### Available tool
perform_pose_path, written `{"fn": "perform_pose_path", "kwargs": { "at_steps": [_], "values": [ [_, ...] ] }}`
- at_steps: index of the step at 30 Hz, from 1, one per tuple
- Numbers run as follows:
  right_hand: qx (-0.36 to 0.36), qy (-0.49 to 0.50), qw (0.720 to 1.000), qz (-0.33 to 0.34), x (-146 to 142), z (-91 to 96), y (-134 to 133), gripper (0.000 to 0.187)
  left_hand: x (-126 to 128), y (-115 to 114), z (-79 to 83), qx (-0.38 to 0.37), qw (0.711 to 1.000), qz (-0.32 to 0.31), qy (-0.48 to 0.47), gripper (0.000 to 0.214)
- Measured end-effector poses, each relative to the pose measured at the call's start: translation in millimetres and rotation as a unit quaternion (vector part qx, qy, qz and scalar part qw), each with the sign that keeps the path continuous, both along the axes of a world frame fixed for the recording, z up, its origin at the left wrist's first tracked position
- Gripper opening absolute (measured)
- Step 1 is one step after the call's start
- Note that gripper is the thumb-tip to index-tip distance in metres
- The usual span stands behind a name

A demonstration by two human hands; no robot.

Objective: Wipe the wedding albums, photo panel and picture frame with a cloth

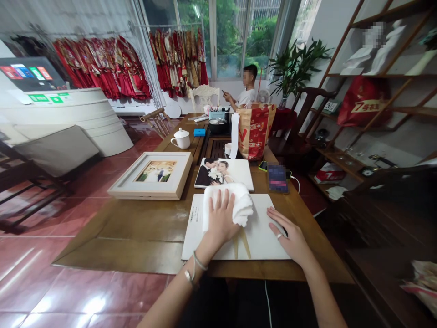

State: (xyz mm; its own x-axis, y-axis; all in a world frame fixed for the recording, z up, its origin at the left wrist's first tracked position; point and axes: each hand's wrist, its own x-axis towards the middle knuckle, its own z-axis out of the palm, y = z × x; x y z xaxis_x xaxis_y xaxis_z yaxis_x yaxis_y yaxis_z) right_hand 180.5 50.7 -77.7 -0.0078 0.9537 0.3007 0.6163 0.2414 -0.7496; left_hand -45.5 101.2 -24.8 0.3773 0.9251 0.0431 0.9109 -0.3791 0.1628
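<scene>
My left hand [221, 217] lies spread on a folded white cloth [244, 205] and presses it down. Under the cloth is a flat white panel [266, 209] with small print near its left edge and two tan strips. My right hand [288, 234], a ring on one finger, rests at the panel's right edge with its fingers stretched out and thumb apart. Just beyond the cloth lies a wedding photo panel [235, 175] showing a couple. To the left of it is a thick pale frame [184, 175] with a small picture inside.
Phones [278, 177] with a white cable lie at the right. Farther back stand a red and tan paper bag [256, 132], a white lidded cup [180, 139], a blue box [200, 132] and a dark pot [217, 126]. Another person [248, 89] sits at the far end, holding a phone.
</scene>
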Motion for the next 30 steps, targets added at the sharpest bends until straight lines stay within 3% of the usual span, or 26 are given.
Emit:
{"fn": "perform_pose_path", "kwargs": {
  "at_steps": [3, 6, 15, 18, 22, 30],
  "values": [
    [0.003, -0.004, 1.0, 0.002, 0.0, 0.0, 0.3, 0.037, 4.3, 8.7, 1.0, -0.002, 1.0, -0.002, 0.001, 0.073],
    [0.001, -0.008, 1.0, -0.001, -0.5, 0.3, 0.8, 0.037, 1.7, -1.5, -0.2, 0.003, 1.0, -0.015, -0.009, 0.074],
    [-0.006, -0.015, 1.0, 0.001, -0.4, -0.7, 0.7, 0.038, -8.7, -92.6, -7.5, -0.051, 0.997, -0.061, -0.001, 0.097],
    [-0.007, -0.017, 1.0, 0.0, 0.6, -1.2, 0.4, 0.038, -8.4, -103.9, -6.3, -0.077, 0.995, -0.067, -0.008, 0.097],
    [-0.004, -0.016, 1.0, 0.004, 1.6, -1.2, 0.4, 0.039, -3.5, -84.2, 1.3, -0.066, 0.995, -0.067, -0.027, 0.089],
    [-0.007, -0.019, 1.0, -0.004, 1.2, -1.8, 2.6, 0.039, 24.9, -8.6, 21.6, -0.068, 0.997, -0.028, 0.027, 0.077]
  ]
}}
